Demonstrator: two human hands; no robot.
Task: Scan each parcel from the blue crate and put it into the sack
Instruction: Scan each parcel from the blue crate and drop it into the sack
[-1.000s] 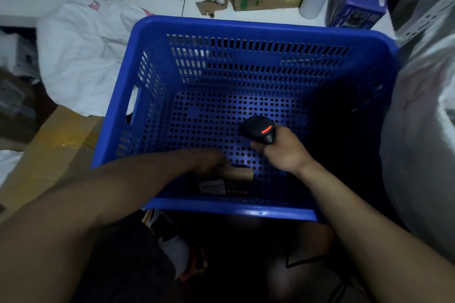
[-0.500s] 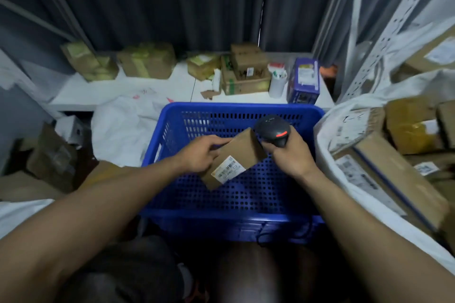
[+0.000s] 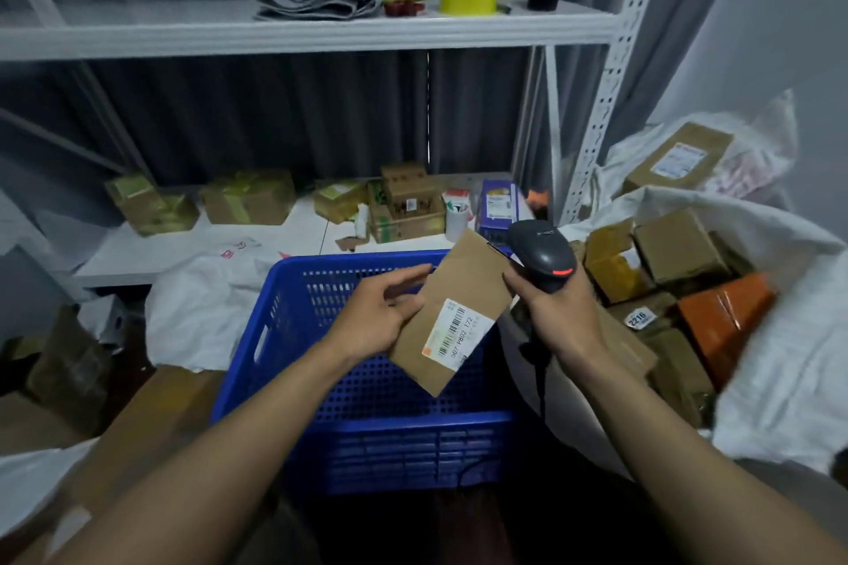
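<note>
A flat brown parcel [image 3: 463, 289] with a white barcode label hangs tilted over the blue crate [image 3: 358, 395]. My left hand [image 3: 381, 317] grips its left edge, thumb on top. My right hand [image 3: 555, 312] is shut on a black barcode scanner [image 3: 541, 255] with a red light, right beside the parcel's upper right corner; its fingertips touch the parcel's right edge. The white sack [image 3: 780, 381] lies open at the right and holds several brown boxes and an orange one. The visible crate floor is bare.
A low white shelf [image 3: 192, 243] behind the crate carries several taped boxes, a cup and a purple box. An upper shelf [image 3: 321, 34] holds cloth and yellow tape rolls. White bags lie left of the crate [image 3: 202, 312]; cardboard sits on the floor at left.
The parcel came up out of the crate in my left hand and now sits higher and further right. The scanner hand rose with it. My view tilted up, revealing the shelves and the sack.
</note>
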